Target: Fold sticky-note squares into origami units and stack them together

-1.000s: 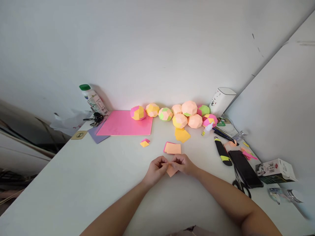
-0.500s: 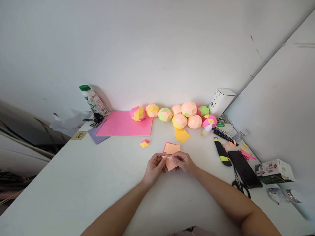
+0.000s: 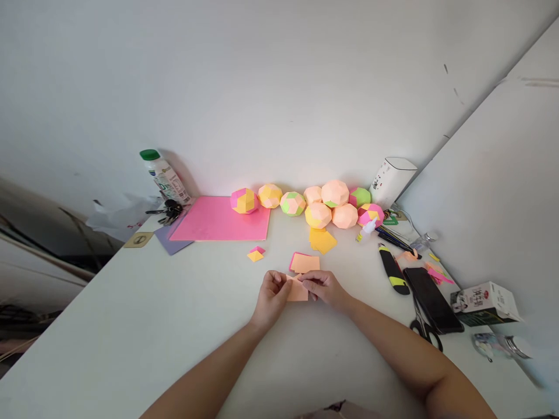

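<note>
A small peach paper sheet [image 3: 297,292] is held between my two hands above the white table. My left hand [image 3: 273,297] pinches its left side, thumb on top. At its upper right, the thumb and fingers of my right hand [image 3: 326,287] are closed on the paper, where a corner seems to be folded over. Just beyond my fingers lies a stack of peach and pink paper sheets [image 3: 305,263]. Farther back are orange paper sheets [image 3: 322,240]. A small folded pink and yellow paper piece [image 3: 256,254] rests to the left.
Several faceted paper balls [image 3: 292,203] line the wall beside a pink board [image 3: 218,221]. At right lie a glue bottle [image 3: 367,229], box cutter [image 3: 393,269], black phone [image 3: 432,299], scissors [image 3: 425,329] and a milk carton [image 3: 484,304]. A green-capped bottle [image 3: 166,177] stands back left.
The peach sheet has turned in my hands: its lower edge, pointed before, now lies straight. My right fingers have shifted slightly left along its top.
</note>
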Available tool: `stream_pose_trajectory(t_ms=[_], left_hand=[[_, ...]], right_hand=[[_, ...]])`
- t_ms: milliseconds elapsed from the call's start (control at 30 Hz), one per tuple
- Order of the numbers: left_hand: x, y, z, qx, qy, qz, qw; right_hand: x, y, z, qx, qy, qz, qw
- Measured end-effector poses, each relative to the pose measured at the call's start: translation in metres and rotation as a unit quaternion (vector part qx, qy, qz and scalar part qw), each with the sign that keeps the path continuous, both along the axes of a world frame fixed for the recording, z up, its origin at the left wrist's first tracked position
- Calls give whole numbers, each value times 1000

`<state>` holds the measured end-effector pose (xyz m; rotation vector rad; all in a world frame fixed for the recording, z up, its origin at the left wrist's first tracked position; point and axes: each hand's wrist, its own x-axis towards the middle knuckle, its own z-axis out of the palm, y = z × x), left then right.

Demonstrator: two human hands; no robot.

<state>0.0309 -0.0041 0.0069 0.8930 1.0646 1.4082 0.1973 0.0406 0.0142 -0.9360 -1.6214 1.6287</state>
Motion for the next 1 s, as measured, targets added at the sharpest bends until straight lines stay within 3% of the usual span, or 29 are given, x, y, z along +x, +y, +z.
stream_pose_trajectory(t_ms=[200,367,733,1000], left_hand=[[-2,-2,-1,13,77,-41,996],[-4,-1,-1,75,145,-66,984],[-6,0,-1,68,119,-67,988],[-4,-2,-3,77,128,-84,985]], right_hand=[[-1,3,-4,-45,15,-22,999],[-2,3,-3,-53,3,-9,999],[-3,3,-4,-49,1,-13,999],[-1,0,1,-2,-11,12,1000]])
